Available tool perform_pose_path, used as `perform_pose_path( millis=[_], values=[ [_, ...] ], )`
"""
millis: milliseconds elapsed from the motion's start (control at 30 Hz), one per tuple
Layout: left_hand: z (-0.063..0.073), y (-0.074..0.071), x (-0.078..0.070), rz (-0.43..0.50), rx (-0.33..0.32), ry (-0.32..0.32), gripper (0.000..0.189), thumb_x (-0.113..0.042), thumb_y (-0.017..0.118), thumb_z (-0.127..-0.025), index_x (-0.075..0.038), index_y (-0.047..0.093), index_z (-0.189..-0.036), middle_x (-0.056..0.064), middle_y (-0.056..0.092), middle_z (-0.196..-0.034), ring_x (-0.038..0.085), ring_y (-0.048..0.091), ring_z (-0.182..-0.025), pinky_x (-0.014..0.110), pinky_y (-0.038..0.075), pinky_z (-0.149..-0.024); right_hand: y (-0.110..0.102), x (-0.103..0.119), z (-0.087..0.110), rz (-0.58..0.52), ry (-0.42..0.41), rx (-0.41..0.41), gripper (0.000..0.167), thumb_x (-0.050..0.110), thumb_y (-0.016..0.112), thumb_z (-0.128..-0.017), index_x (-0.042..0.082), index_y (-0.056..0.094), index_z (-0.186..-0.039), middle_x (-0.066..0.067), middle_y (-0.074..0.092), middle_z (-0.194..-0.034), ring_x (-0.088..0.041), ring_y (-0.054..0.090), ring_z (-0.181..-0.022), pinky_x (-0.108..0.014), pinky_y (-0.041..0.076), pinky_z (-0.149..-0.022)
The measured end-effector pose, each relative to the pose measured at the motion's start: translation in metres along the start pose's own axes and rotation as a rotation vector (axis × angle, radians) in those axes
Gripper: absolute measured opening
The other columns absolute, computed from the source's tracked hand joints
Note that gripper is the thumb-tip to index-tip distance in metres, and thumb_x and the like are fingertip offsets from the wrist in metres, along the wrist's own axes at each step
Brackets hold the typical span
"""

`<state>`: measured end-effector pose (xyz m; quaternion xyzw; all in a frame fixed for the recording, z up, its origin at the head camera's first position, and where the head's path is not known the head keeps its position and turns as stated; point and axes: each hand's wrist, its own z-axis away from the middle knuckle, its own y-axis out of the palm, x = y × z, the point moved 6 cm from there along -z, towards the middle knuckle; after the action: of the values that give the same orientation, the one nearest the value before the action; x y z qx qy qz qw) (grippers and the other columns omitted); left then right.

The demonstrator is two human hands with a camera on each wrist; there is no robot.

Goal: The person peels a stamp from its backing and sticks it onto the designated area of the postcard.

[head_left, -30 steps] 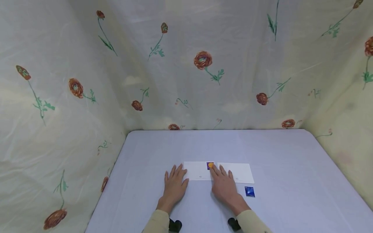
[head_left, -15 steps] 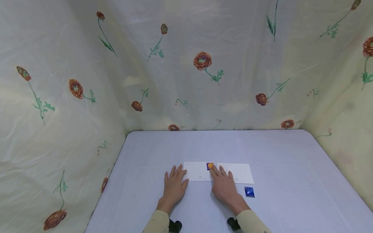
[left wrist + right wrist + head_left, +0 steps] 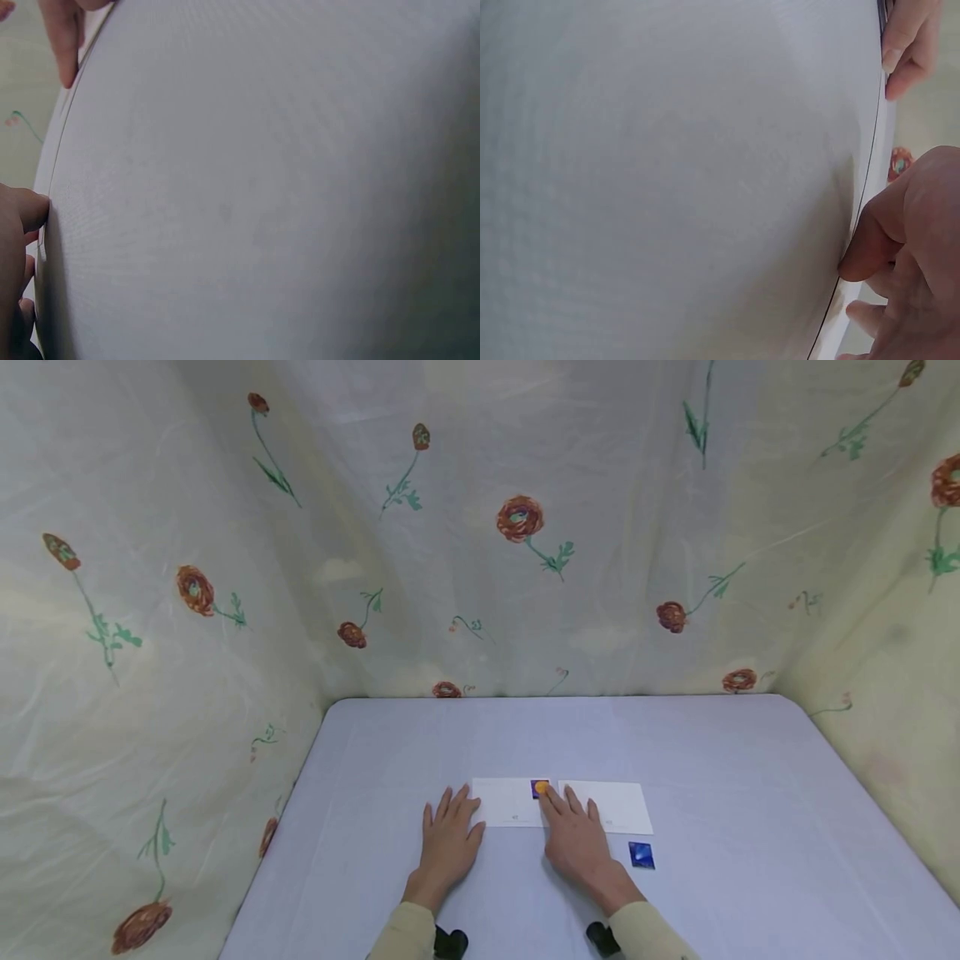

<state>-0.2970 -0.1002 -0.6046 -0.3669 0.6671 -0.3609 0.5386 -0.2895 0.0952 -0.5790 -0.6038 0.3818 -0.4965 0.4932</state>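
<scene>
Almost nothing had changed over the last second: both hands and every piece held their places, and only the head view had shifted very slightly, which suggested a steady press or pause in the work rather than a new step. The left hand [image 3: 448, 842] lay flat on the desk [image 3: 360, 777], its fingers moderately spread and nearly straight, the index tip over the left edge of the left white card [image 3: 498, 802] and the thumb beside its lower corner; it grasped nothing. The right hand [image 3: 576, 839] reached across the gap between that card and the right white card [image 3: 622, 806], its fingers extended and slightly parted. Its index tip touched the purple square with an orange disc [image 3: 539, 787], which sat at the upper right corner of the left card; how hard it pressed could not be told. The fingers beside the index overlapped the right card, again without gripping. A shiny blue square [image 3: 641, 855] lay on the desk just below the right card, untouched by either hand.
</scene>
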Motion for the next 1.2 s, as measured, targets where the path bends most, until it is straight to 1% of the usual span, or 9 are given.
perform_pose_path(
  millis=[267,500,667,933,1200],
  values=[
    [0.0017,-0.0013,-0.0014,0.015,-0.001,0.008,0.040,-0.032,0.056,-0.099,-0.016,0.056,-0.135,0.006,0.041,-0.158,0.034,0.027,-0.151,0.067,0.013,-0.120,-0.0017,-0.0034,0.0000,-0.024,0.003,-0.017,0.064,0.005,0.057,-0.087,0.004,0.043,-0.149,-0.012,0.038,-0.160,-0.043,0.029,-0.149,-0.068,0.024,-0.117],
    [0.0028,-0.0016,0.0007,0.008,0.008,0.005,0.040,-0.032,0.056,-0.099,-0.016,0.056,-0.136,0.006,0.040,-0.159,0.034,0.026,-0.152,0.067,0.013,-0.120,0.0029,-0.0068,0.0032,-0.040,0.018,-0.017,0.061,0.005,0.055,-0.090,0.006,0.042,-0.150,-0.010,0.037,-0.160,-0.042,0.028,-0.149,-0.068,0.022,-0.118],
    [0.0037,-0.0015,0.0010,0.012,0.001,0.014,0.039,-0.032,0.056,-0.099,-0.016,0.057,-0.135,0.006,0.041,-0.158,0.035,0.027,-0.151,0.067,0.013,-0.120,0.0044,-0.0054,0.0055,-0.028,0.013,-0.006,0.060,0.007,0.053,-0.090,0.005,0.043,-0.149,-0.011,0.038,-0.160,-0.043,0.028,-0.149,-0.068,0.022,-0.117],
    [0.0028,-0.0001,0.0013,-0.005,0.009,0.004,0.040,-0.034,0.055,-0.100,-0.017,0.055,-0.137,0.005,0.039,-0.159,0.033,0.025,-0.152,0.065,0.012,-0.121,-0.0009,-0.0016,0.0065,-0.026,0.035,0.002,0.061,0.008,0.056,-0.089,0.005,0.045,-0.148,-0.012,0.040,-0.159,-0.043,0.029,-0.148,-0.069,0.022,-0.117],
    [0.0012,0.0000,0.0009,-0.016,0.005,0.008,0.040,-0.034,0.055,-0.100,-0.019,0.055,-0.136,0.004,0.039,-0.159,0.033,0.026,-0.152,0.065,0.012,-0.121,0.0004,-0.0012,0.0046,-0.002,0.025,0.008,0.064,0.009,0.059,-0.086,0.003,0.044,-0.148,-0.014,0.039,-0.158,-0.044,0.030,-0.148,-0.069,0.023,-0.117]
  ],
)
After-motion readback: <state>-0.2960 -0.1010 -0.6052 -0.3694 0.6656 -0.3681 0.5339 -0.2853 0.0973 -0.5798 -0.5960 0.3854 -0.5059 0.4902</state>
